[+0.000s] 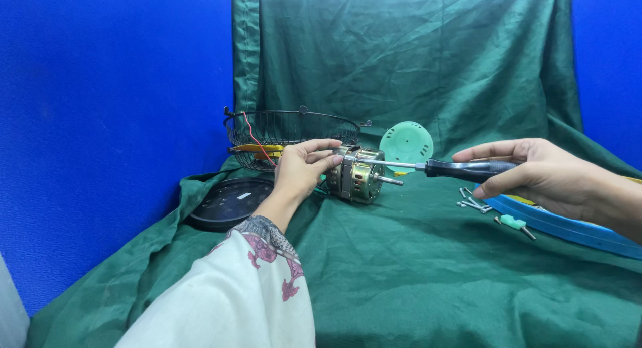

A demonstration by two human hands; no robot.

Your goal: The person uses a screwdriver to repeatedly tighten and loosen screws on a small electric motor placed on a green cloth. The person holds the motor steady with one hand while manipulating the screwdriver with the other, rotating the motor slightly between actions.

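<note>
A small brass-coloured electric motor (358,176) lies on its side on the green cloth (414,268), its shaft pointing right. My left hand (302,168) grips the motor's left end, fingers over its top. My right hand (545,172) holds a black-handled screwdriver (428,166) level. The metal tip of the screwdriver touches the top of the motor housing. Red and other wires (257,144) run from the motor toward the basket behind it.
A black wire basket (294,124) with a yellow part inside stands behind the motor. A dark round cover (231,202) lies at left, a pale green disc (406,142) stands behind. Loose screws (473,202), a small green piece (513,222) and a blue ring (568,227) lie at right.
</note>
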